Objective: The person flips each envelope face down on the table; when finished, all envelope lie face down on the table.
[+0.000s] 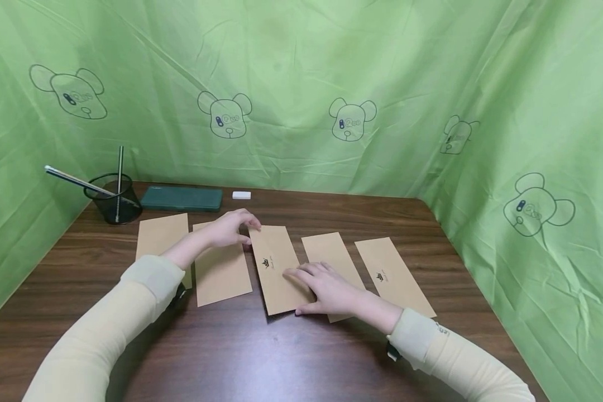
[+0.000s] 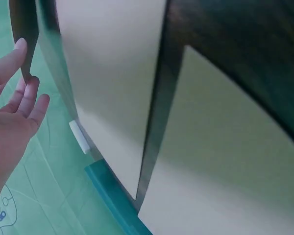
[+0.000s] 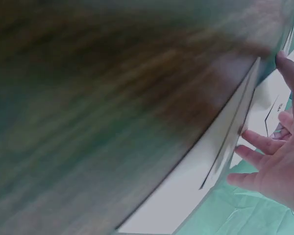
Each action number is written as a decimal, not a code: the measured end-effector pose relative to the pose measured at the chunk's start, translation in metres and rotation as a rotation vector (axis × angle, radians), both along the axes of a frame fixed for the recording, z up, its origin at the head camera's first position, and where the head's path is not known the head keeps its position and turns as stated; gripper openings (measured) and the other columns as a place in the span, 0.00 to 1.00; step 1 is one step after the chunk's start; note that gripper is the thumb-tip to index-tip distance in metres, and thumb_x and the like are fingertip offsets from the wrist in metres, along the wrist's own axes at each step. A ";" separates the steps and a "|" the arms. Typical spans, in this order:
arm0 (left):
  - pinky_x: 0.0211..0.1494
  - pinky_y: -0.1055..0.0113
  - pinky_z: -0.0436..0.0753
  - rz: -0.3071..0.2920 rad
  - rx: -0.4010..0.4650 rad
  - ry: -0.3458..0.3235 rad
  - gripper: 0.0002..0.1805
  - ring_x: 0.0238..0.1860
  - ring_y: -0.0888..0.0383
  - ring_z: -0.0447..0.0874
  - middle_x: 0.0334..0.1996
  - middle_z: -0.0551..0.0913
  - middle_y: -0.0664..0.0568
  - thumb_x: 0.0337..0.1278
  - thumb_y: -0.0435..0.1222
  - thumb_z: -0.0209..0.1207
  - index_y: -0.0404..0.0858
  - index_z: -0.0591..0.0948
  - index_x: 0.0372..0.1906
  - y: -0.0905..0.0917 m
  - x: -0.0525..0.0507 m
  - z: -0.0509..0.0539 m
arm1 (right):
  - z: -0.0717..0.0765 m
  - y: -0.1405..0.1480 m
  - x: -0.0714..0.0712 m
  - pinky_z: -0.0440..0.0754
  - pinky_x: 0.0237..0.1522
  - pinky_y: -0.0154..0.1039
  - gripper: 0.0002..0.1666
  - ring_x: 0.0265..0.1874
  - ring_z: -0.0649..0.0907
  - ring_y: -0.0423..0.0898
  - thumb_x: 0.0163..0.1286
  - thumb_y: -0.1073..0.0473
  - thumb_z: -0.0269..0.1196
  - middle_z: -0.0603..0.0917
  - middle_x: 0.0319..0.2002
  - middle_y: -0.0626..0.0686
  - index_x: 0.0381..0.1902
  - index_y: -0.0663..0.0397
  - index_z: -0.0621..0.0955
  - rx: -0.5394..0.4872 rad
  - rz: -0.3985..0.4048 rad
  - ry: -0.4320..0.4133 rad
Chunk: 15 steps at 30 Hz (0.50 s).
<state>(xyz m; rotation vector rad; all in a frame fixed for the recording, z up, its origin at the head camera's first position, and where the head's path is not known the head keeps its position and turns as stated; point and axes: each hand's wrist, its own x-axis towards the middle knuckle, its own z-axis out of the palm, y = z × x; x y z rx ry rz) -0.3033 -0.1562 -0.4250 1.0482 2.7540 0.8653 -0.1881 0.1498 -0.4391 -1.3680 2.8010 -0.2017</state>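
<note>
Several brown paper envelopes lie in a row in the head view. The middle envelope (image 1: 276, 285) has a dark crown print, and its near edge stands slightly off the table. My left hand (image 1: 228, 228) pinches this envelope's far left corner; in the left wrist view, thumb and fingers meet at the envelope's edge (image 2: 25, 24). My right hand (image 1: 331, 290) reaches over a plain envelope (image 1: 326, 245) to its right. Its extended fingers touch the middle envelope's right side, with the thumb by the near right corner. Under my left forearm lie a second plain envelope (image 1: 223, 279) and the leftmost envelope (image 1: 163, 229).
Another crown-printed envelope (image 1: 397, 279) lies at the right. Along the back stand a black mesh pen cup (image 1: 113, 206) with pencils, a dark green case (image 1: 181, 198) and a white eraser (image 1: 241, 195). Green curtains (image 1: 291, 67) surround the wooden table (image 1: 221, 357).
</note>
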 end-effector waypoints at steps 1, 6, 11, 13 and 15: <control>0.57 0.52 0.74 0.000 0.003 0.006 0.21 0.51 0.50 0.76 0.47 0.79 0.49 0.46 0.32 0.69 0.38 0.80 0.49 0.000 -0.001 0.001 | 0.001 0.000 0.000 0.63 0.64 0.58 0.53 0.63 0.70 0.51 0.54 0.30 0.63 0.71 0.63 0.52 0.73 0.41 0.57 -0.004 0.003 0.000; 0.59 0.54 0.73 0.003 0.028 0.014 0.20 0.51 0.50 0.76 0.47 0.80 0.50 0.49 0.34 0.68 0.38 0.79 0.50 0.002 -0.004 0.007 | 0.006 -0.004 -0.001 0.64 0.63 0.59 0.60 0.61 0.72 0.49 0.52 0.32 0.65 0.73 0.63 0.51 0.75 0.40 0.49 -0.019 0.013 0.006; 0.58 0.54 0.74 -0.003 0.063 0.045 0.19 0.50 0.49 0.77 0.47 0.80 0.47 0.50 0.34 0.67 0.36 0.79 0.49 0.003 -0.007 0.014 | 0.014 -0.007 -0.002 0.64 0.63 0.59 0.64 0.59 0.75 0.46 0.51 0.36 0.69 0.75 0.61 0.49 0.75 0.39 0.45 -0.055 0.028 -0.016; 0.57 0.54 0.75 -0.002 0.068 0.060 0.18 0.49 0.49 0.78 0.47 0.79 0.47 0.51 0.34 0.67 0.36 0.79 0.49 0.004 -0.008 0.017 | 0.018 -0.008 -0.002 0.63 0.64 0.60 0.65 0.60 0.74 0.44 0.51 0.38 0.69 0.74 0.62 0.48 0.76 0.39 0.43 -0.067 0.029 -0.037; 0.57 0.54 0.75 -0.002 0.081 0.063 0.18 0.49 0.48 0.78 0.47 0.79 0.46 0.52 0.35 0.66 0.36 0.79 0.49 0.005 -0.008 0.021 | 0.021 -0.009 -0.002 0.61 0.65 0.61 0.65 0.62 0.72 0.43 0.52 0.39 0.69 0.71 0.65 0.47 0.75 0.38 0.40 -0.073 0.025 -0.055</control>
